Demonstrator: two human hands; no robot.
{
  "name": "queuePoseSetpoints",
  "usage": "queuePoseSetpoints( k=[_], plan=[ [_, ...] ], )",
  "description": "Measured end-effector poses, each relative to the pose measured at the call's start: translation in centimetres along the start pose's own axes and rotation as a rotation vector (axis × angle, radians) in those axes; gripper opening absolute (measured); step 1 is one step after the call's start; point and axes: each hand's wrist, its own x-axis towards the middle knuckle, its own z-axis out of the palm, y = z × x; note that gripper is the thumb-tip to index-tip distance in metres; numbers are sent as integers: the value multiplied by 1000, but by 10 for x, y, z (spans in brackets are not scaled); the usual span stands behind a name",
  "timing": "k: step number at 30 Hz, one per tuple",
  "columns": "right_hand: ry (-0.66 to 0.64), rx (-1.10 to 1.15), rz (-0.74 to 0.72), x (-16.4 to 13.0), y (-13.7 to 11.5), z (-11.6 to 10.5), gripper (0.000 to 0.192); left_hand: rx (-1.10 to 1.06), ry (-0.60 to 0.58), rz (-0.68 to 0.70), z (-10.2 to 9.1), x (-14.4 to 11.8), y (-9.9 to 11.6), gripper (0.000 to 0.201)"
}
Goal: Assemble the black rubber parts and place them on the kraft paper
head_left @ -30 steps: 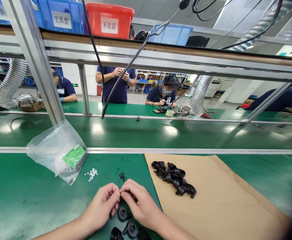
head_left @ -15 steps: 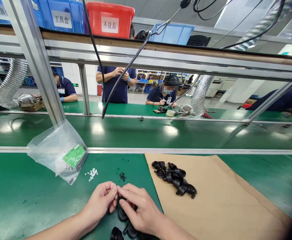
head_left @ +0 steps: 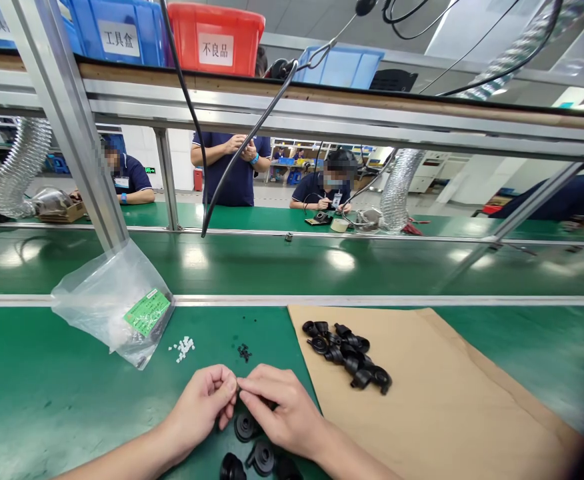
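Observation:
Fingertips of my left hand (head_left: 205,403) and my right hand (head_left: 283,408) meet over the green bench. Both are closed in a pinch, and whatever lies between them is too small and too covered to name. Right below them several round black plastic parts (head_left: 261,457) sit at the bottom edge, partly under my right hand. Just beyond my fingers lies a little heap of tiny black pieces (head_left: 244,352). Left of it is a scatter of small white pieces (head_left: 184,347).
A clear plastic bag (head_left: 117,300) with a green label leans by the metal post at left. On the right, brown cardboard (head_left: 422,400) carries a cluster of black plastic parts (head_left: 352,353). Behind the metal rail (head_left: 372,301) runs a green belt; people work beyond it.
My right hand has shifted slightly, with thumb and forefinger drawn closer together at my left fingertips. More of the round black parts below now shows.

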Motion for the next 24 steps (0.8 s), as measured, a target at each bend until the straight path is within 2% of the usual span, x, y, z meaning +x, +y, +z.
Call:
queuePoseSetpoints(
  k=[4,9,13,16,18,20,24],
  plan=[
    [61,-49,10,-1,1,-2,19,145,-29,61,-1,-6,4,50],
    [190,1,73,-2,4,-10,15,507,-104,246,-2,-16,21,25],
    [235,38,115,0,4,-12,13,590,-147,265,1,-19,25,23],
    [239,33,111,1,4,-11,13,613,-120,282,2,-18,21,15],
    [251,25,104,0,3,-11,13,558,-83,257,0,-16,19,17],
    [278,8,85,0,2,-11,13,379,-32,213,-3,-11,16,24],
    [314,-70,-36,-1,-1,-10,12,-259,74,-35,-6,-3,14,41]
  ],
)
